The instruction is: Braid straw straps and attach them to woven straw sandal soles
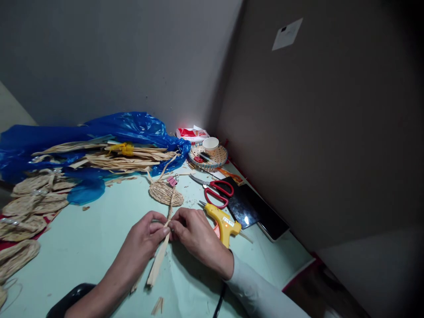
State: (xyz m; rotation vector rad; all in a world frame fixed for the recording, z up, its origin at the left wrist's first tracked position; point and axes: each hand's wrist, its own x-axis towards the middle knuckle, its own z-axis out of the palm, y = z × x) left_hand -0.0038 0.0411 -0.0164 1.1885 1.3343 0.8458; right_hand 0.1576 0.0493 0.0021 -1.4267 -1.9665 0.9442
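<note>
Both hands pinch a braid of dried straw-like strips (161,260) in the middle of the table. My left hand (147,234) closes on it from the left, thumb on top. From the right, my right hand (194,227) holds it with the fingertips close beside the left thumb. Loose strip ends hang toward me below the fingers. Upward, the braid runs to a coiled oval woven piece (164,193) lying flat, with a pink binder clip (172,180) on its far edge. A yellow glue gun (222,221) lies just right of my right hand.
Red-handled scissors (217,192) lie beyond the glue gun, beside a dark tablet-like slab (239,203) and a phone (273,221). A basket tray (217,159) holds a white cup (210,143). Blue plastic (132,123) wraps straw bundles (126,161). Several woven pieces (36,203) lie left.
</note>
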